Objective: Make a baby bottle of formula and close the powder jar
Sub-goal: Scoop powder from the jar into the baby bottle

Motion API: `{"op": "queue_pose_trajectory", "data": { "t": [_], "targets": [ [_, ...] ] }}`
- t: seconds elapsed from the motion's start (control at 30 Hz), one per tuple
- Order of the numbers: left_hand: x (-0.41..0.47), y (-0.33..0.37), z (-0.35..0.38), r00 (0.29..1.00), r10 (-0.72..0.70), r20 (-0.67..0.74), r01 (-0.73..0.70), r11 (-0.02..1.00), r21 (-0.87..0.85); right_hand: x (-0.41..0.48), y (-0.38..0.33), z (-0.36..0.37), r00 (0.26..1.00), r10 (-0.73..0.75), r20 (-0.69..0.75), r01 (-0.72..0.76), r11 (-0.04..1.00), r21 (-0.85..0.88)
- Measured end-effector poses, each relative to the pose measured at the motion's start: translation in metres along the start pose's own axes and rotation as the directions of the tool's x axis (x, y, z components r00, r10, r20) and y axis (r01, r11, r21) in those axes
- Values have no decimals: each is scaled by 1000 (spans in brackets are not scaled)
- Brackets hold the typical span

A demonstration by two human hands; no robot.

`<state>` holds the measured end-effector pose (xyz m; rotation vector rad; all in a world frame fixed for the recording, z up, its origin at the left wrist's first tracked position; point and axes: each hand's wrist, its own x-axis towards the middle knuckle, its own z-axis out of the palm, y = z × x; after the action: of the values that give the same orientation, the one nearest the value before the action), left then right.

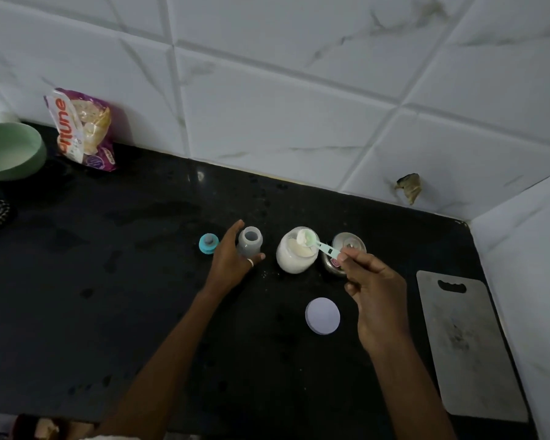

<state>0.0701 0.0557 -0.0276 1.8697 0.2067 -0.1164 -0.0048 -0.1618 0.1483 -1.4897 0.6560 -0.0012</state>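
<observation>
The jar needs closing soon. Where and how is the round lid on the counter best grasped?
I would pinch the lid across its rim from above: it lies flat on the counter, a thin disc with nothing touching it, nearest the right hand.

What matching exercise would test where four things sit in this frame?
Things:
1 bottle
2 scoop
3 lid
4 teat

Places:
A flat on the counter, nearest the person
B beyond the left hand, on its left
C held by the left hand
D over the jar, in the right hand

Pairs: 1-C, 2-D, 3-A, 4-B
</observation>
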Motion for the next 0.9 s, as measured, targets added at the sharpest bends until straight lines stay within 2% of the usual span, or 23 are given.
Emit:
{"op": "queue_pose_trajectory", "data": {
  "t": [0.2, 0.37, 0.6, 0.77, 0.9],
  "targets": [
    [1, 2, -5, 997, 76, -23, -75, 996, 47, -1, -2, 9, 999, 29, -13, -29, 999, 23],
    [-4, 44, -24, 985, 149, -85, -148, 989, 26, -3, -23, 15, 999, 29, 28, -32, 993, 116],
    [-33, 143, -54, 922, 342, -183, -342, 939, 28, -18, -89, 23, 988, -105, 113, 78, 971, 225],
    [-59, 186, -61, 878, 425, -221, -426, 904, 46, -33, -138, 21, 967, -200, 160, 157, 956, 247],
    [-72, 213, -62, 829, 493, -266, -478, 870, 122, -42, -162, 18, 945, -276, 177, 232, 944, 234]
  ]
}}
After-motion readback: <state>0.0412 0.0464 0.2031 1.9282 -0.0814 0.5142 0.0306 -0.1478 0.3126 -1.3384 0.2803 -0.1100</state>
